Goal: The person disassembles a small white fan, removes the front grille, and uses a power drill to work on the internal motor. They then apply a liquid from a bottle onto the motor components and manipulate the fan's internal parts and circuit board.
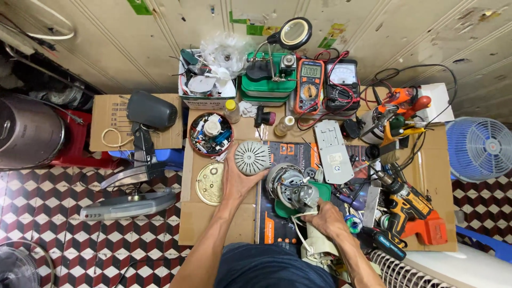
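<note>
Cardboard-covered table (213, 224), cluttered with tools. Left hand (236, 178): fingers closed around round grey slotted plastic cover (252, 157), held above centre. Right hand (325, 218) grips cream plastic fan housing (320, 250), lower part cut off; finger spread unclear. Bare silver motor (292, 188) between hands.
</note>
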